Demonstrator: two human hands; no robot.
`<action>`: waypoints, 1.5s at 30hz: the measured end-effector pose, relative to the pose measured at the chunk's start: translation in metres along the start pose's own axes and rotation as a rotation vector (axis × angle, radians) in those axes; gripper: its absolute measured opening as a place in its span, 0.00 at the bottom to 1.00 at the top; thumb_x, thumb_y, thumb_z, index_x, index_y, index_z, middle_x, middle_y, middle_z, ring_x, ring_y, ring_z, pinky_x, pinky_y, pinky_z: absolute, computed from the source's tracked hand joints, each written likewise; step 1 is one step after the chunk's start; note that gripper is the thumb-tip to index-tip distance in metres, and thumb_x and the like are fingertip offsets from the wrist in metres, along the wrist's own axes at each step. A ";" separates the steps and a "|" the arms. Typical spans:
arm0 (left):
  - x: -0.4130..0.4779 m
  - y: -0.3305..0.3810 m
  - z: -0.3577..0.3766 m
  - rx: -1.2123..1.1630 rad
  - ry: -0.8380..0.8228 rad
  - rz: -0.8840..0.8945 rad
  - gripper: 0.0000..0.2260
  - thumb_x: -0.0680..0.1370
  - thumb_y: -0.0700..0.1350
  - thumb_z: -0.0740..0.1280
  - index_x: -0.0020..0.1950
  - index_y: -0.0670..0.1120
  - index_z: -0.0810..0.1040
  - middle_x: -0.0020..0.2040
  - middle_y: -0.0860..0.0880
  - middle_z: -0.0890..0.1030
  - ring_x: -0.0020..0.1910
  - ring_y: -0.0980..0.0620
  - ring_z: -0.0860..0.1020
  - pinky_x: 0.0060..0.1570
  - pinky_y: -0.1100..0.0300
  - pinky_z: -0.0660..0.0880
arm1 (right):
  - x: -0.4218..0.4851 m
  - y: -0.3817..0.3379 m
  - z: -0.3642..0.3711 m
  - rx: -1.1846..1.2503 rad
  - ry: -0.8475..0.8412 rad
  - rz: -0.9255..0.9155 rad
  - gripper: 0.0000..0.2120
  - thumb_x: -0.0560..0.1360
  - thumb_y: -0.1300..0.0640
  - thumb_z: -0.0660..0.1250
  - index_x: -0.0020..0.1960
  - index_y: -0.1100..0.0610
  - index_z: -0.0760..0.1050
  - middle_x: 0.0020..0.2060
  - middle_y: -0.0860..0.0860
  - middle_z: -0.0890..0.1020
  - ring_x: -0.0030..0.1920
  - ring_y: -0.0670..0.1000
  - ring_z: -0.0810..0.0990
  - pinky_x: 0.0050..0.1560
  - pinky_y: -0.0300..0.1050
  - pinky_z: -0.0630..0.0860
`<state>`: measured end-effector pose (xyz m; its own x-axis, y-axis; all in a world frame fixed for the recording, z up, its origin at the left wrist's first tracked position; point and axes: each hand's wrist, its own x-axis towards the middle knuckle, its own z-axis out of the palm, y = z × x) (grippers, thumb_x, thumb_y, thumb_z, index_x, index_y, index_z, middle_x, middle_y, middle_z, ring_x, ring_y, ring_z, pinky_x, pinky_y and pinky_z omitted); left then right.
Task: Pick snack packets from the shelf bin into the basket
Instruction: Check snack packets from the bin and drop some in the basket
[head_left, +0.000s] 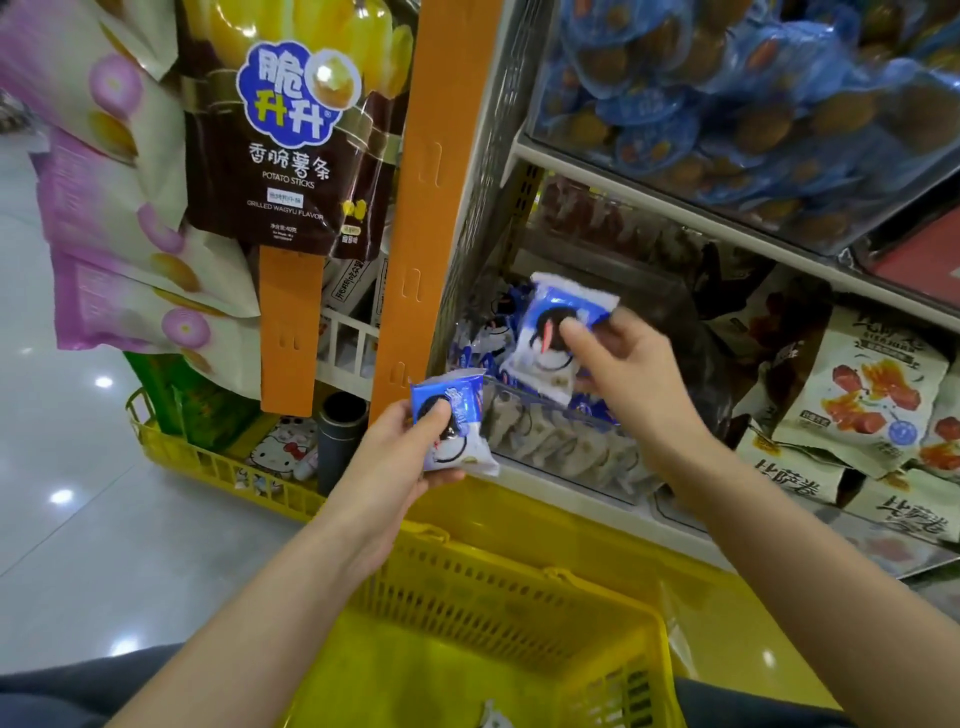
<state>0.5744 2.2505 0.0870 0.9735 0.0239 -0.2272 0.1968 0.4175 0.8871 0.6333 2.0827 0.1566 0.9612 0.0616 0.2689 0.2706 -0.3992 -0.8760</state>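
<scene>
Left hand (402, 452) grips one packet (457, 431), right hand (631, 371) a second packet (553, 338); the person should release both low inside the seemingly near-empty basket (519, 592).

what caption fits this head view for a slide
Right hand holds a snack packet over the shelf bin; left hand holds another packet near the yellow basket.

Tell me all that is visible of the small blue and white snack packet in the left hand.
The small blue and white snack packet is a sealed, glossy plastic pouch with crimped ends, printed with a dark round sandwich biscuit. It is tilted, blue end uppermost. The left hand grips it, thumb across its front, in front of the clear plastic shelf bin.
</scene>
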 end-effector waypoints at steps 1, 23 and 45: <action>0.002 0.001 -0.001 0.029 0.042 0.017 0.07 0.79 0.47 0.61 0.55 0.49 0.74 0.56 0.44 0.79 0.54 0.47 0.78 0.41 0.60 0.79 | 0.017 0.004 0.001 -0.039 0.052 0.037 0.03 0.76 0.54 0.65 0.45 0.52 0.75 0.43 0.54 0.83 0.45 0.52 0.82 0.48 0.51 0.80; 0.020 0.006 -0.005 0.201 0.124 0.110 0.10 0.79 0.49 0.60 0.60 0.52 0.70 0.47 0.53 0.79 0.39 0.63 0.79 0.38 0.67 0.78 | 0.131 0.048 0.064 -0.767 -0.441 0.277 0.19 0.75 0.48 0.66 0.32 0.58 0.68 0.31 0.55 0.76 0.28 0.48 0.71 0.29 0.39 0.67; -0.007 -0.031 0.019 0.373 -0.058 0.052 0.12 0.79 0.44 0.62 0.62 0.46 0.70 0.55 0.48 0.79 0.47 0.62 0.77 0.33 0.77 0.71 | -0.057 0.048 0.027 -0.187 -0.197 -0.004 0.05 0.76 0.54 0.65 0.50 0.52 0.77 0.41 0.44 0.81 0.41 0.42 0.78 0.45 0.38 0.77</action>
<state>0.5631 2.2202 0.0682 0.9862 -0.0192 -0.1643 0.1651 0.0576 0.9846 0.5931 2.0850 0.0888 0.9570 0.2326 0.1732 0.2773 -0.5596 -0.7810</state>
